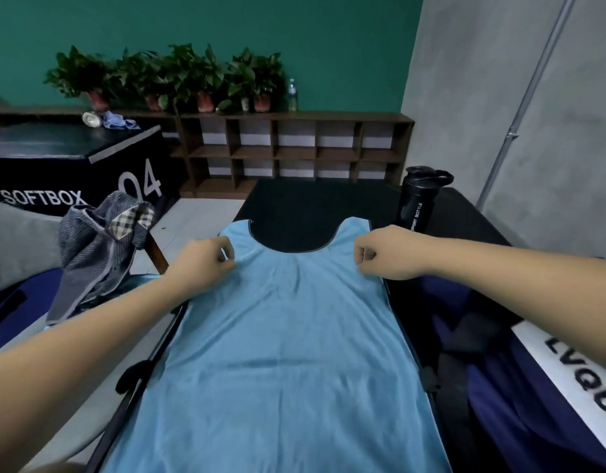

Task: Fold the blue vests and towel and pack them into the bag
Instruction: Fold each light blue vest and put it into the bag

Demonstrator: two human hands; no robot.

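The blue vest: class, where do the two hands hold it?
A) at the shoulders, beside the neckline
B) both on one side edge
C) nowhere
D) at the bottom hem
A: the left hand and right hand each pinch the blue vest at a shoulder.

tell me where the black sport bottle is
Head view, right side: the black sport bottle stands upright on the dark surface just beyond the right hand, beside a shoulder strap of the blue vest.

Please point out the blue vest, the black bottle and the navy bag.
blue vest (288,353): head view, middle of its front.
black bottle (416,208): head view, on its body.
navy bag (499,414): head view, on its navy fabric.
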